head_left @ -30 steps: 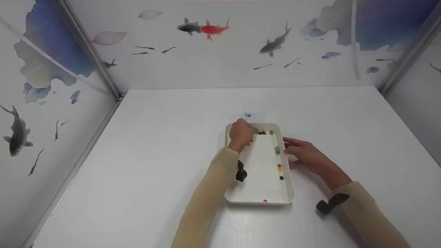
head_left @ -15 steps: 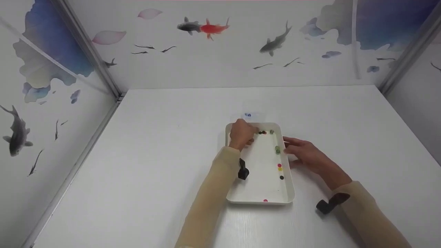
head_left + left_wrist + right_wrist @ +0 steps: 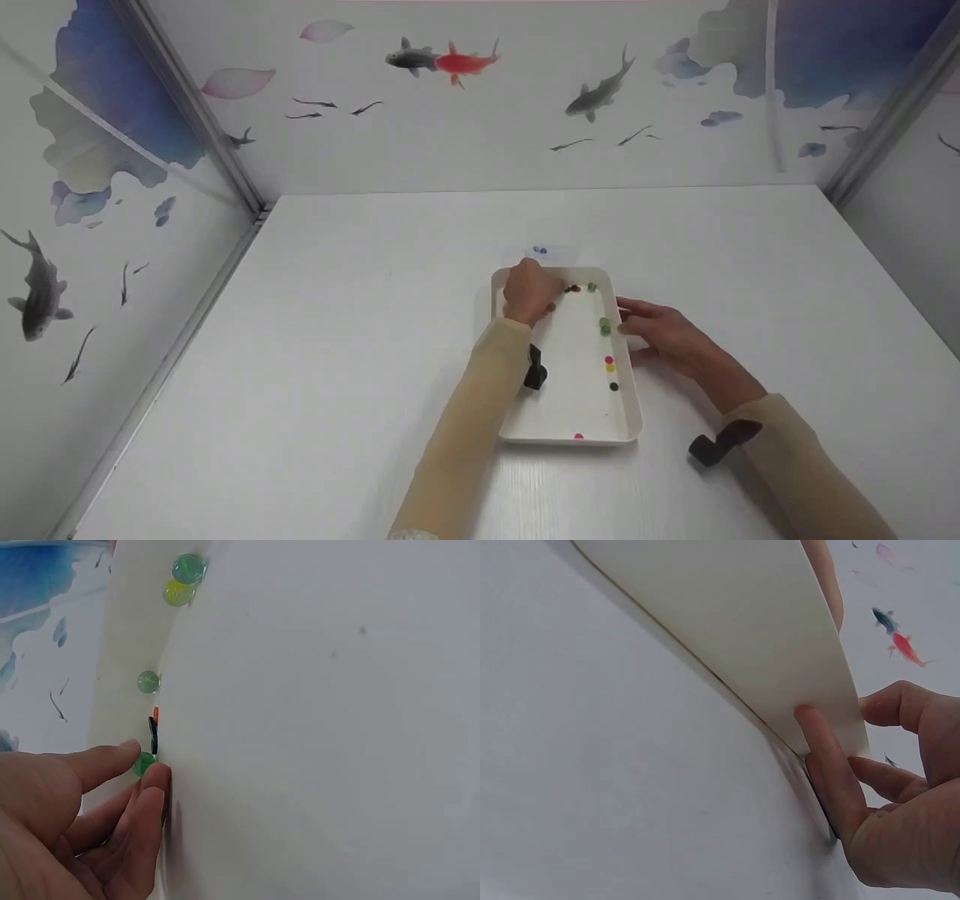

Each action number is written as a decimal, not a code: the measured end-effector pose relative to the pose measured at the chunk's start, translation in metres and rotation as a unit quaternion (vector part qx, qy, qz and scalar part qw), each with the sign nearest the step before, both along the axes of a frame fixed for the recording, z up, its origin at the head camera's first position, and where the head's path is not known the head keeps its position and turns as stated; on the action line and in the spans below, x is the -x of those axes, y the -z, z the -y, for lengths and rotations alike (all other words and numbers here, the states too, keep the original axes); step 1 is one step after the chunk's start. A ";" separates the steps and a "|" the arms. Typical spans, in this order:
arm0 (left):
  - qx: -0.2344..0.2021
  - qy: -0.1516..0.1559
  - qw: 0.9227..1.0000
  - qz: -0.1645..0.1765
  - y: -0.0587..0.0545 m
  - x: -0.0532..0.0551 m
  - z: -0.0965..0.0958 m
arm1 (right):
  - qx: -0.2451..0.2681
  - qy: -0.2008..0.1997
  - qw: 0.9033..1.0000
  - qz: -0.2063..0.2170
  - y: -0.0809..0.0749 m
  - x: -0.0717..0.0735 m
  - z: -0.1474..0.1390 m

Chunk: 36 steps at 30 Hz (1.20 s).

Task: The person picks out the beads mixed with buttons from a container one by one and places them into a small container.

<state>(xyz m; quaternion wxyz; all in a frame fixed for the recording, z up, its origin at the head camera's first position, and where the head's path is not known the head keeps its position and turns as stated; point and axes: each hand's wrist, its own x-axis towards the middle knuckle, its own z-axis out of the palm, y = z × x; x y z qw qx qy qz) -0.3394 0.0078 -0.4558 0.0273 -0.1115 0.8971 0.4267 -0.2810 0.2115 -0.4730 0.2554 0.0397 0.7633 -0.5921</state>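
Note:
In the head view a shallow cream tray [image 3: 559,409] holds glass marbles and small coloured discs. At its far wall, the left hand [image 3: 531,291] reaches in; its thumb and fingers pinch a green marble [image 3: 143,763] in the left wrist view. Just past the fingertips stand a black disc [image 3: 153,736] and an orange disc [image 3: 156,715], edge-on to the wall. Another green marble [image 3: 148,681] lies beyond them. Outside the tray's right wall, the right hand [image 3: 667,336] rests extended fingers against it, one of them up at the rim in the right wrist view.
Two green marbles [image 3: 604,326], a pink disc [image 3: 609,360], a yellow disc [image 3: 610,368] and a black disc [image 3: 614,387] line the right wall inside. Another pink disc [image 3: 578,436] is at the near wall. Behind the tray, blue pieces [image 3: 540,250] sit in something clear.
The left hand has shifted slightly right along the far wall, its forearm following. The right hand stays at the tray's side.

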 end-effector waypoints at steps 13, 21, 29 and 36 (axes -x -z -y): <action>-0.003 0.003 1.000 -0.014 -0.001 0.000 -0.003 | 0.004 -0.004 1.000 0.001 -0.003 -0.001 -0.001; 0.012 0.008 1.000 -0.008 0.000 0.000 -0.004 | 0.011 -0.011 1.000 -0.005 -0.001 -0.001 -0.001; 0.003 0.011 1.000 0.021 -0.003 -0.001 -0.002 | 0.004 -0.007 1.000 -0.003 -0.001 -0.001 0.000; -0.023 0.012 0.998 0.051 -0.005 -0.001 0.000 | -0.004 -0.001 1.000 0.001 -0.001 0.000 0.000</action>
